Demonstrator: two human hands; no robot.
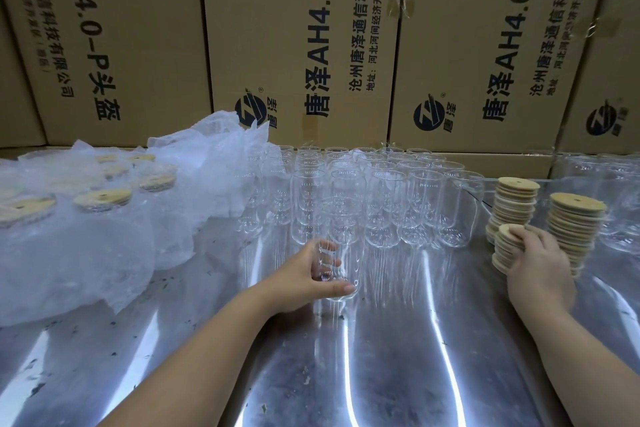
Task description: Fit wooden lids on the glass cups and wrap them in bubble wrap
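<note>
Left hand (302,279), arm outstretched, clasped round an upright glass cup (341,224); right hand (540,267) curled on the shortest lid stack (505,248).

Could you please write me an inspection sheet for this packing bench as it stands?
Surface: shiny metal table, strongly reflective.
Job's things: glass cups clustered upright at the back; wooden lids stacked on the right; bubble wrap heaped left, with wrapped lidded cups.
Clutter: dark specks on the table.
Hands: left hand grips one glass cup; right hand grips a short lid stack.
Cables: nothing clearly seen.
Surroundings: printed cardboard boxes stacked behind.
</note>
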